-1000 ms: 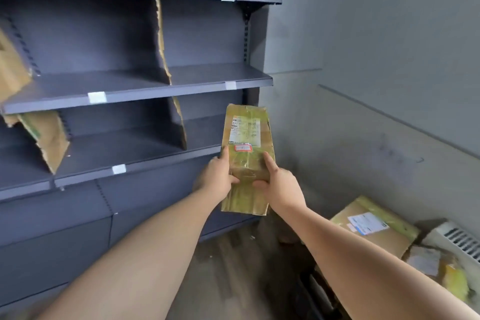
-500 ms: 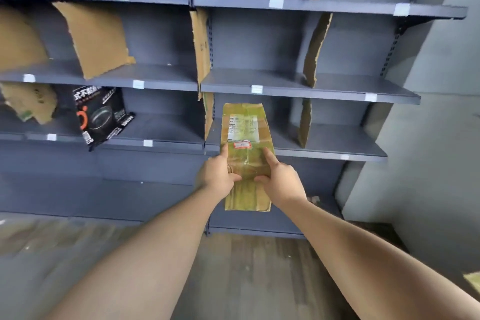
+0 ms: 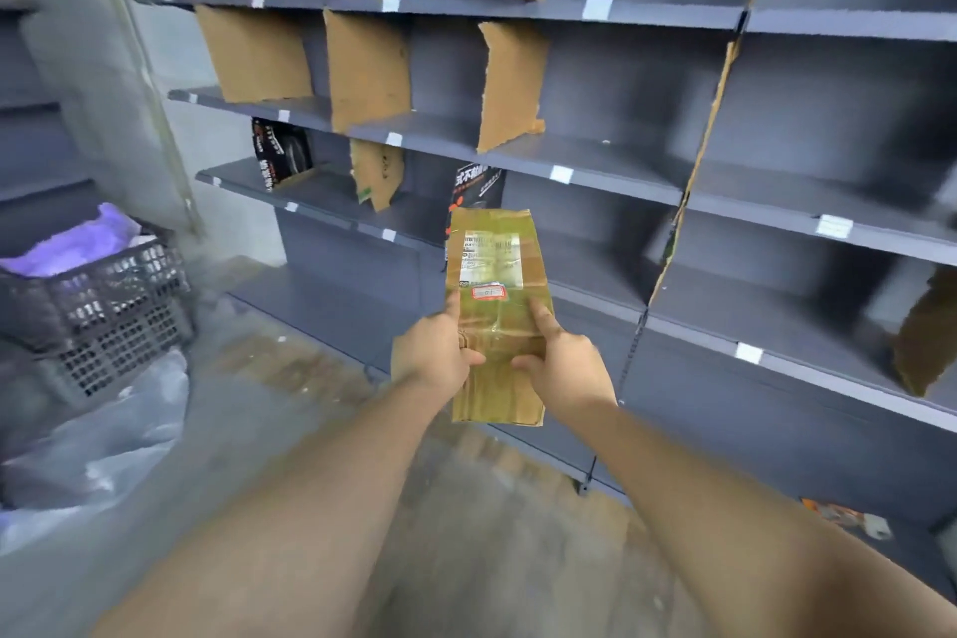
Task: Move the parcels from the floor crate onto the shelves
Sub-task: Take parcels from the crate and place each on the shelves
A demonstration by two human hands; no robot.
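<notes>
A long cardboard parcel wrapped in yellowish tape, with a white label and a small red sticker, is held upright in front of me. My left hand grips its left edge and my right hand grips its right edge, thumbs on its front. Behind it stand the dark grey shelves, split into bays by torn cardboard dividers. A black boxed parcel leans in a left bay of the lower shelf, and another black parcel shows just above the held one.
A dark plastic crate with purple and white bags inside stands on the floor at the left, a clear plastic bag in front of it. A grey wall corner rises at the left. A small orange and white item lies under the right shelf.
My view has swung left along the shelves; the crate at the left has come into view. Both hands keep the same grip on the taped parcel.
</notes>
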